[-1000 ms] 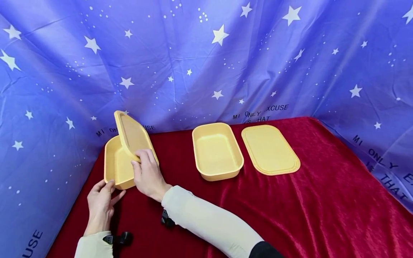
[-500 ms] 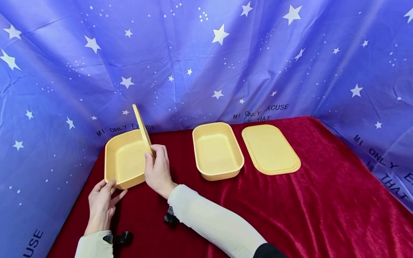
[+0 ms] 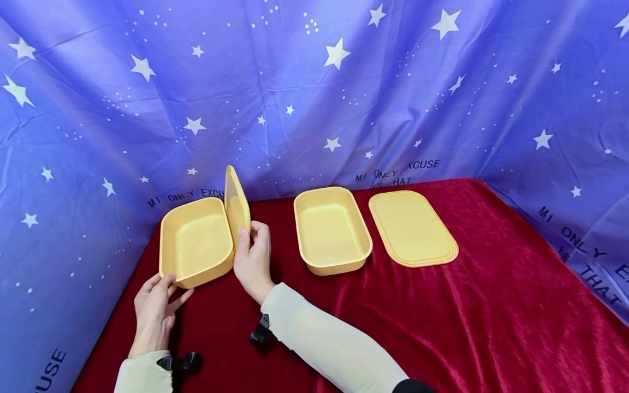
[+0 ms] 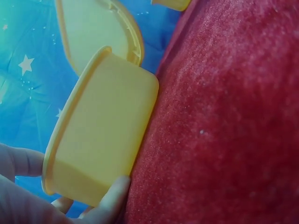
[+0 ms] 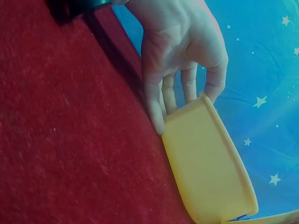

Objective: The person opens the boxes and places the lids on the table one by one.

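At the left, a yellow lunch box (image 3: 196, 243) stands without its lid on the red cloth. My left hand (image 3: 153, 314) grips its near left corner; the left wrist view shows the fingers (image 4: 114, 196) at its end wall. The wrist end of that same hand also appears in the right wrist view above the box (image 5: 205, 158). My right hand (image 3: 253, 262) pinches the near end of a yellow lid (image 3: 237, 202), thumb on the side facing the box. The lid stands nearly upright along the box's right rim.
A second yellow lunch box (image 3: 331, 232), also uncovered, stands to the right of my right hand. Beside it another yellow lid (image 3: 413, 228) lies flat on the red cloth (image 3: 501, 284). A blue curtain with stars (image 3: 295, 82) hangs behind and at the sides.
My right hand has swung the lid from tilted over the left box to its right side, uncovering the whole box. The left hand has stayed at the corner.
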Available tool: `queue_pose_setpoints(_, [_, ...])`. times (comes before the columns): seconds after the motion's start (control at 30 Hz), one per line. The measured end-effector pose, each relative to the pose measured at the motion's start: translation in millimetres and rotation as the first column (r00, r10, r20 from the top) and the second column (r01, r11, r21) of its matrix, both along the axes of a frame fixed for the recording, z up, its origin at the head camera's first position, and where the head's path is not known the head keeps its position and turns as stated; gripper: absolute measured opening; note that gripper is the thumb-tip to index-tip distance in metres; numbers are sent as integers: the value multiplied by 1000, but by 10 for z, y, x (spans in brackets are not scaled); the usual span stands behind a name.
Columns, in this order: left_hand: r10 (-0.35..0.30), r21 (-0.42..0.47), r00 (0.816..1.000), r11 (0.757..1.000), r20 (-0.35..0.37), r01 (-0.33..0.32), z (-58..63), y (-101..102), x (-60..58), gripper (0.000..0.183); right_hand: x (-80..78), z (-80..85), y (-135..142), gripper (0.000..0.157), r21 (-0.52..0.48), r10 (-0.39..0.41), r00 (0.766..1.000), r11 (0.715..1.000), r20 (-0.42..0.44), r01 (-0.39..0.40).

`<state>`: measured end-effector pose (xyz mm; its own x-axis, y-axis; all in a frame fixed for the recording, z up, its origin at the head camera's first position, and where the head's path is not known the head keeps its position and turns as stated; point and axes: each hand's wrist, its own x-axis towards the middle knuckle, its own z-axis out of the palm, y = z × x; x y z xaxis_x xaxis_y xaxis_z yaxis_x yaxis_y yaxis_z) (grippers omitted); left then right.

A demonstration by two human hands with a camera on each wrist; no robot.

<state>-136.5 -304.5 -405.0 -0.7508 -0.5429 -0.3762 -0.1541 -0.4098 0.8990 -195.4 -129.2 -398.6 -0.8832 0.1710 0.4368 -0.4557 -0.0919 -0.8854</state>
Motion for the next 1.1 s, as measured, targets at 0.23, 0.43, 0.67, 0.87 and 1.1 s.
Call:
queue_pose_setpoints(0.23, [13, -21, 1000, 1000, -5, -13, 3, 2, -10, 35, -26, -73, 47, 19, -121, 7, 991, 993, 132, 9])
queue_pose_setpoints(0.43, [5, -25, 1000, 1000, -1, -5, 8, -24, -4, 30, 0, -126, 79, 21, -129, -25, 983, 990, 183, 50])
queue_pose_setpoints(0.67, [24, -28, 999, 999, 27, -23, 12, -43, 15, 28, 69, -188, 142, 24, -180, 50, 968, 984, 245, -5])
queue_pose_setpoints(0.87, [21, -28, 999, 999, 33, -20, 7, -32, 11, 28, 137, -236, 249, 21, -127, 76, 950, 991, 304, -39])
queue_pose_setpoints(1.1, [23, -23, 999, 999, 34, -22, -7, -36, 14, 28, 201, -258, 353, 16, -85, 110, 940, 993, 323, -87])
